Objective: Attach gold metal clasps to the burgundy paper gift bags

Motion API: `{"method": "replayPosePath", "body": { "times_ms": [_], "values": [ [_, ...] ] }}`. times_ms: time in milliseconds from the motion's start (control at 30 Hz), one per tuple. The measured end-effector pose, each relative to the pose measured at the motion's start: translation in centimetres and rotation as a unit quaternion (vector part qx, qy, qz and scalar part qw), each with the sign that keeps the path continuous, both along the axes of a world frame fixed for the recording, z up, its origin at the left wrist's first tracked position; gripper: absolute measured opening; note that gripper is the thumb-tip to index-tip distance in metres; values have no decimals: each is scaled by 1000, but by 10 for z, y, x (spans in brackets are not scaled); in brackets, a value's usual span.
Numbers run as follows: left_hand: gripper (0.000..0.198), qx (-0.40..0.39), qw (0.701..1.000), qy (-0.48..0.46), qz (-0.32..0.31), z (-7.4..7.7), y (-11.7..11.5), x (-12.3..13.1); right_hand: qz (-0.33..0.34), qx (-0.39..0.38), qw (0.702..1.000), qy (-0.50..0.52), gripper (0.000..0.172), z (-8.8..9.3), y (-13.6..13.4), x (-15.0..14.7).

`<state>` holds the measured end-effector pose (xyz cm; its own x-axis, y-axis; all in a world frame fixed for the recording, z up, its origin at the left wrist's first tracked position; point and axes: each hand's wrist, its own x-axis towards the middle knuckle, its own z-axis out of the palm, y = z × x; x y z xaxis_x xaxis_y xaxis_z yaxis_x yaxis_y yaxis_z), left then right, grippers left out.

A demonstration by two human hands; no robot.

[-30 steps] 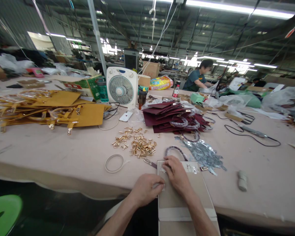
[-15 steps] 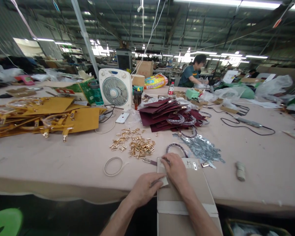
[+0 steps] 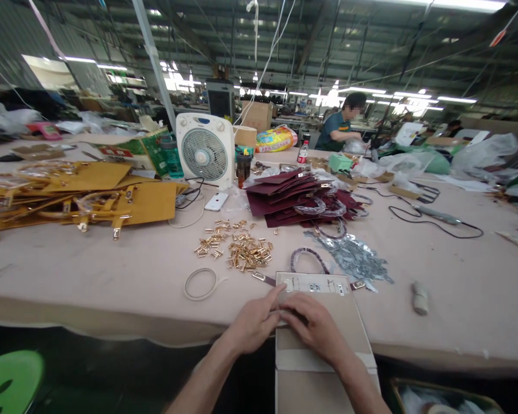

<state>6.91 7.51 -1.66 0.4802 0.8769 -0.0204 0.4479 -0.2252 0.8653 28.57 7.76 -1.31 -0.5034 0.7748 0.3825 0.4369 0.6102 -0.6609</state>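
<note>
The fingers of your left hand (image 3: 252, 326) and right hand (image 3: 313, 323) meet, bent together, over the left edge of the flat taupe rectangular panel (image 3: 304, 391); whether they pinch some small piece there cannot be told, since the tips hide it. Your right hand lies across the panel, your left mostly off its left side. The panel runs from the table (image 3: 112, 276) out past the near edge toward you, so a hard press on that overhanging part could tip or skew it. Along its far edge sits a pale strip (image 3: 304, 284) with thin metal prongs and small plates; if your knuckles brush those, they might bend or shift. Just beyond the panel's far edge stands a burgundy looped handle in clear plastic (image 3: 308, 250), which could drag if the panel slides. Beyond the panel to the left lies a loose heap of gold-coloured metal fittings (image 3: 250, 253), and to the right a pile of flat grey metal plates (image 3: 356, 259); a sweeping forearm could scatter either.
</note>
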Motion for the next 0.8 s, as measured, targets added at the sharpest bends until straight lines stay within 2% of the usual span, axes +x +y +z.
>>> {"method": "replayPosePath", "body": {
  "times_ms": [133,367,667,800],
  "values": [
    [63,16,1000,-2,-1,-1,-1,0,3,0,1000,-7,15,-1,1,-2],
    [57,7,1000,-8,-13,14,-3,-3,11,4,1000,-25,18,-3,0,-2],
    [56,3,1000,-20,-9,14,-3,-5,-13,15,1000,-5,13,-10,-4,-7],
    [42,-2,998,-62,-14,19,-4,-6,-27,15,1000,2,10,-9,-5,-9]
  ]
}}
